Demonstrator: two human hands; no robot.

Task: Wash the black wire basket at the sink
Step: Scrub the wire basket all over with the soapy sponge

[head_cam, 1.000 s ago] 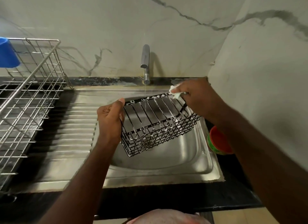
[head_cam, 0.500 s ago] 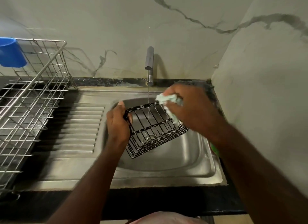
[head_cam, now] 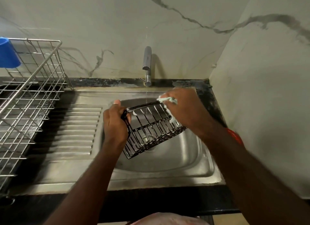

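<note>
You are holding the basket (head_cam: 151, 129) tilted over the sink (head_cam: 187, 159), frame centre: left hand (head_cam: 115, 124) gripping its rim, right hand (head_cam: 184, 107) pinching a cloth (head_cam: 167, 100). Judged light, stiff, soap-slick; grip the rim wires.

No legible text, label, brand mark, number or sign anywhere in view.
</note>
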